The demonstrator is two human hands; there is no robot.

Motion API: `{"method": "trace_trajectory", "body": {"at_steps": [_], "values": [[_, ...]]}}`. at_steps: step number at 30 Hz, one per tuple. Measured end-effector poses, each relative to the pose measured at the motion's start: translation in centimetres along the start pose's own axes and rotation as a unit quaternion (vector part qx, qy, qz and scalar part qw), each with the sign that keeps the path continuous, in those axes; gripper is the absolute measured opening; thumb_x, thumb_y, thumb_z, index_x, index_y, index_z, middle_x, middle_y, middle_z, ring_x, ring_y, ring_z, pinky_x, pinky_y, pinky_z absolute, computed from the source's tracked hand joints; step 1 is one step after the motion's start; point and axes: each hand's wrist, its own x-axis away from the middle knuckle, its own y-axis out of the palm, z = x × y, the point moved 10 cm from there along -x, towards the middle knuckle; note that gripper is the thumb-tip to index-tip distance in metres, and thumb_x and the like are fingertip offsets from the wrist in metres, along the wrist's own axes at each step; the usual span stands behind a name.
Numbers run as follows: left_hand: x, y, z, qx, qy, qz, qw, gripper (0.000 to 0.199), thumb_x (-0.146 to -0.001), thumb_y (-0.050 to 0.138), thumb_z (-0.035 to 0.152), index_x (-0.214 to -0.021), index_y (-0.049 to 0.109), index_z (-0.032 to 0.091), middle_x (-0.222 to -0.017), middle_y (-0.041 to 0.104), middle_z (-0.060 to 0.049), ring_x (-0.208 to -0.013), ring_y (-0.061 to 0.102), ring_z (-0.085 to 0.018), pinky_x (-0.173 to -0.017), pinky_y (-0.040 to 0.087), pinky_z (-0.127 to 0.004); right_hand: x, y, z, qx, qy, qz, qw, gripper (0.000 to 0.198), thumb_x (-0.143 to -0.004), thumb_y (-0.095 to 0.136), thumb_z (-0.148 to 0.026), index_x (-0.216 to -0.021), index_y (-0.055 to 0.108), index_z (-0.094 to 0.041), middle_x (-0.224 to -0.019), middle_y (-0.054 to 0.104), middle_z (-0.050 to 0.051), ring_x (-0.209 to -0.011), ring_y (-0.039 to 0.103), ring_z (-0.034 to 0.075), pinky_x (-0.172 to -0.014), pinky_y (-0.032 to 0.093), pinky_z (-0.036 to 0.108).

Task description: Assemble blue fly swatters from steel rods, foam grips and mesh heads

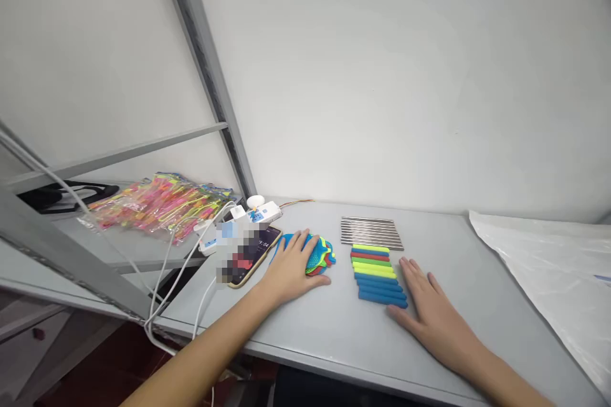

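My left hand [291, 270] lies open on the soft, light mesh pile [312, 253]; my right hand [429, 311] rests flat, empty, at four o'clock of the sticks [377, 273], probably light, pinched mid-length.

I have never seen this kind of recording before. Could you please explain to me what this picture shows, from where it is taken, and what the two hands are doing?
There is no machine here. A person wears a camera on the head, so this single picture looks forward and down at that person's own bare hands on a grey table by a white wall.

The left hand lies flat on a small pile of colourful mesh pieces. The right hand rests open on the table, touching the near end of a row of foam sticks in yellow, red, green and blue. Neither hand grips anything.

Behind the sticks lies a row of metal rods. To the left are a phone, white chargers with cables and bags of bright toys. A clear plastic sheet lies at the right.
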Motion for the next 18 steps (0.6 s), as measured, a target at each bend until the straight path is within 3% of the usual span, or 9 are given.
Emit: {"method": "trace_trajectory", "body": {"at_steps": [8, 14, 18], "values": [[-3.9, 1.4, 0.1, 0.021, 0.034, 0.007, 0.999, 0.074, -0.082, 0.057, 0.063, -0.142, 0.040, 0.023, -0.151, 0.037, -0.014, -0.139, 0.032, -0.036, -0.111, 0.028, -0.053, 0.1, -0.7, -0.2, -0.010, 0.004, 0.016, 1.000, 0.081, -0.094, 0.040, -0.055, -0.156, -0.001, -0.023, -0.161, 0.018, 0.007, -0.147, 0.016, 0.026, -0.119, 0.020, 0.050], [-5.9, 1.8, -0.4, 0.026, 0.049, 0.016, 0.998, 0.073, -0.082, 0.058, 0.061, -0.141, 0.041, 0.022, -0.149, 0.038, -0.015, -0.138, 0.033, -0.035, -0.110, 0.029, -0.054, -0.3, -1.2, 0.7, -0.016, 0.020, 0.014, 1.000, 0.077, -0.095, 0.039, -0.053, -0.155, 0.000, -0.024, -0.161, 0.016, 0.007, -0.148, 0.013, 0.025, -0.119, 0.020, 0.050], [-6.2, 1.6, -0.5, 0.023, 0.054, 0.021, 0.998, 0.081, -0.080, 0.060, 0.064, -0.144, 0.036, 0.021, -0.155, 0.029, -0.017, -0.142, 0.024, -0.037, -0.112, 0.022, -0.058, -0.9, -1.4, 3.1, -0.006, 0.056, 0.013, 0.998, 0.069, -0.097, 0.034, -0.052, -0.155, 0.011, -0.022, -0.161, 0.018, 0.007, -0.147, 0.014, 0.024, -0.118, 0.022, 0.049]]}}
